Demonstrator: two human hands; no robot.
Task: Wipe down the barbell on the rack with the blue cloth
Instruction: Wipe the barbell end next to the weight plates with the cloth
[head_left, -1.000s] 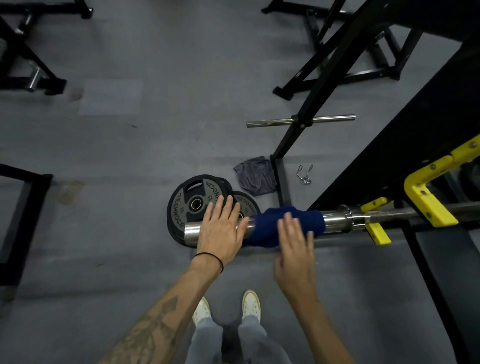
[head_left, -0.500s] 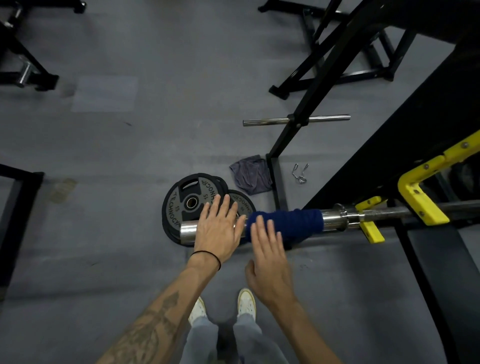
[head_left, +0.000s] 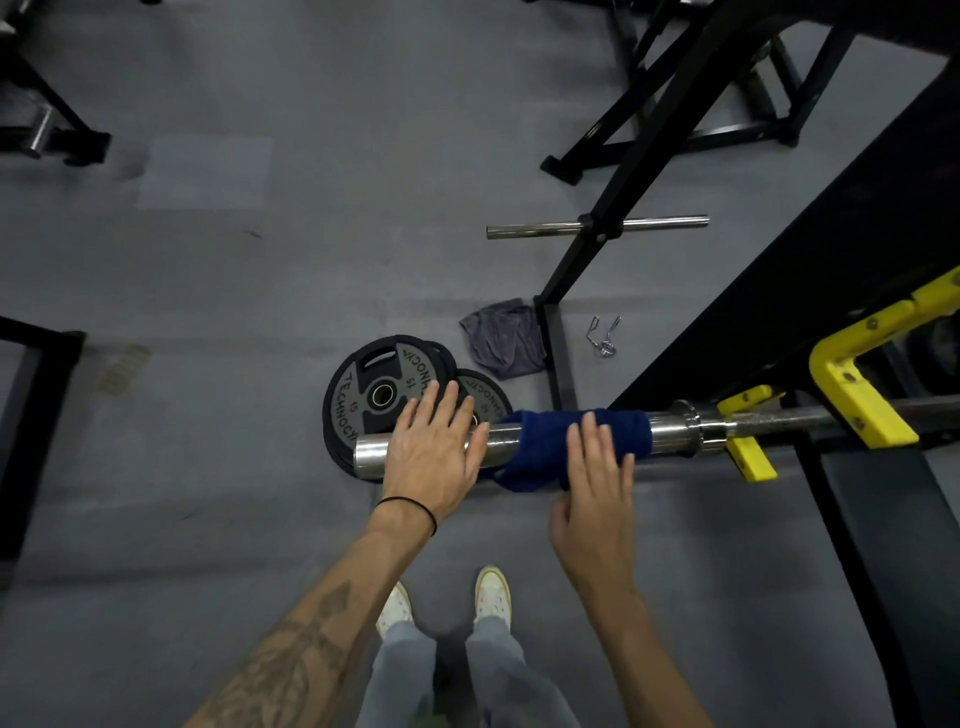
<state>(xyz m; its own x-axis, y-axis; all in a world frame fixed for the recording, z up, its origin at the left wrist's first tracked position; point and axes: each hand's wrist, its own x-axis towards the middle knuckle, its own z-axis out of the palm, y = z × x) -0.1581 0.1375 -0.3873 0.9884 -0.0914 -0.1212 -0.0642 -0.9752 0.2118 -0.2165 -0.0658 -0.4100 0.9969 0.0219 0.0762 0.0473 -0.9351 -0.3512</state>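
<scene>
Barbell (head_left: 675, 428) cut off at right edge; sleeve partly under hands, cloth (head_left: 540, 441)

Head view: barbell (head_left: 675, 428) sat on the rack's yellow hooks (head_left: 852, 400), chrome sleeve end pointing left over two black weight plates (head_left: 363, 400) on the grey floor. Blue cloth (head_left: 540, 441) was wrapped around the sleeve; right hand (head_left: 597, 483) lay flat on it, fingers straight. Left hand (head_left: 434, 457) rested flat on bare sleeve, beside the cloth.
</scene>
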